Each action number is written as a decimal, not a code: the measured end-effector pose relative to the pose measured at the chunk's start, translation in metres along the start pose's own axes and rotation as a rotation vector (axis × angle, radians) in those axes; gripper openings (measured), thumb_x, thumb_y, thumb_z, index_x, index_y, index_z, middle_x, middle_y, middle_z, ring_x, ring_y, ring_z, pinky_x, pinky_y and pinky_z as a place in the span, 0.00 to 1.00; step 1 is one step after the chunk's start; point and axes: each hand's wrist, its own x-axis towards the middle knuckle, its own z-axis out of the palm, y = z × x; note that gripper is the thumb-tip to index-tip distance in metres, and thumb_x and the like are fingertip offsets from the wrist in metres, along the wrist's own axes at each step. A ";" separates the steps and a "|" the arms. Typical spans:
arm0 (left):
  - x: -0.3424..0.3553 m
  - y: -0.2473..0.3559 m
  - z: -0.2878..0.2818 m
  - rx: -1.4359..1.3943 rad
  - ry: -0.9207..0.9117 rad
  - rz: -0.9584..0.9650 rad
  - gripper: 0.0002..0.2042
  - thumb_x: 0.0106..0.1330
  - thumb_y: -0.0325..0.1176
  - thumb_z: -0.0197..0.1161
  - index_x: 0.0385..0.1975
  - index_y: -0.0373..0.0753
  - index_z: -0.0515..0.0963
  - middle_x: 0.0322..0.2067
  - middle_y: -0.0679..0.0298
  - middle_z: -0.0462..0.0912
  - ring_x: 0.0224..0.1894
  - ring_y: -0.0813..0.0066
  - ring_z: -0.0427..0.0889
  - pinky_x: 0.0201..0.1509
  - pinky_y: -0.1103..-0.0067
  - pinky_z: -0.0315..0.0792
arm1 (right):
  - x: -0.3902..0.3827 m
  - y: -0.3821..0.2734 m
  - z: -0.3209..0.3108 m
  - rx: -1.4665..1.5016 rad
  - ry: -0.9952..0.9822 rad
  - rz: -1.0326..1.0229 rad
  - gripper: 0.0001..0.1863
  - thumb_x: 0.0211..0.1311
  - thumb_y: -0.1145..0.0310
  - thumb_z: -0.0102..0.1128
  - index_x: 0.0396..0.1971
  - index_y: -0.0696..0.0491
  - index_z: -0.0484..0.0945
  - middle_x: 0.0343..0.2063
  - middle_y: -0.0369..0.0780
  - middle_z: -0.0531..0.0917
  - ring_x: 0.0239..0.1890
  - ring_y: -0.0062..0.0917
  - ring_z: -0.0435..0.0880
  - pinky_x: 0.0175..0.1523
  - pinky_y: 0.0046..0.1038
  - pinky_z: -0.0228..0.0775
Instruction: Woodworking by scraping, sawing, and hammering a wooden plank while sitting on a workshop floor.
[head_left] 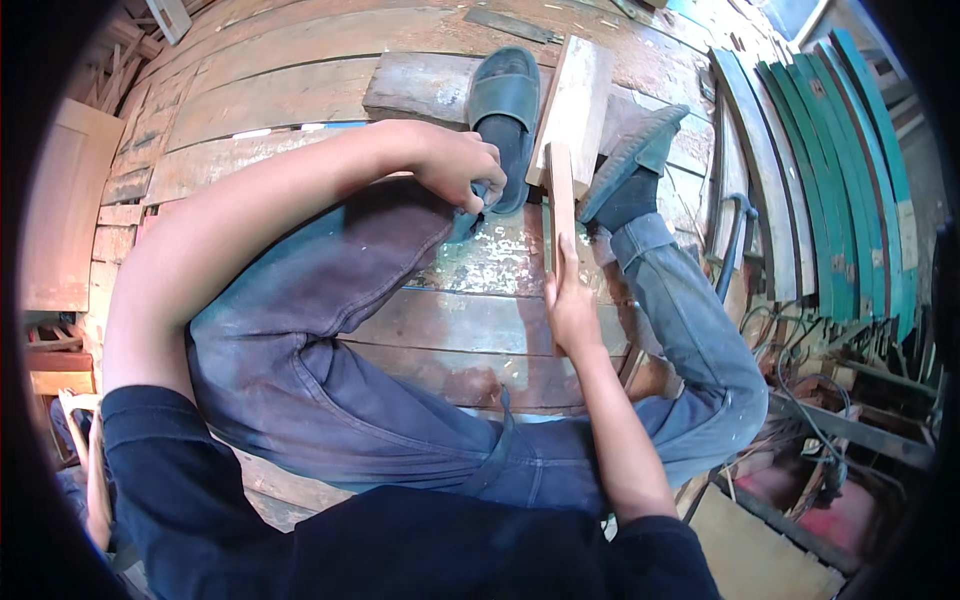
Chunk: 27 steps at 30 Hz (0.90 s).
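Note:
My left hand (460, 172) is bent in at the cuff (462, 228) of my left trouser leg, its fingers curled closed on the cloth by the ankle. In my right hand (573, 305) is a narrow wooden strip (561, 185), thumb on one side and fingers along the other. The strip points away from me, and its far end rests at the near end of a thick pale wooden beam (580, 85). That beam lies between my two feet, one in a dark sandal (503, 85), the other in a grey-green one (650, 150).
Behind the left foot a weathered block (420, 85) lies crosswise. Long green-painted boards (830, 180) are stacked at the right, with a hammer-like tool (738, 225) leaning beside them. Cables (815, 420) tangle at the lower right. Another person's arm (97, 480) shows at the far left.

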 end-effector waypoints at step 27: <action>0.062 0.045 0.075 -0.485 0.391 -0.118 0.25 0.60 0.41 0.59 0.52 0.31 0.66 0.46 0.47 0.71 0.52 0.52 0.70 0.58 0.67 0.66 | 0.033 -0.015 0.008 0.274 0.105 -0.107 0.33 0.66 0.62 0.47 0.67 0.38 0.43 0.29 0.61 0.80 0.34 0.60 0.79 0.38 0.52 0.69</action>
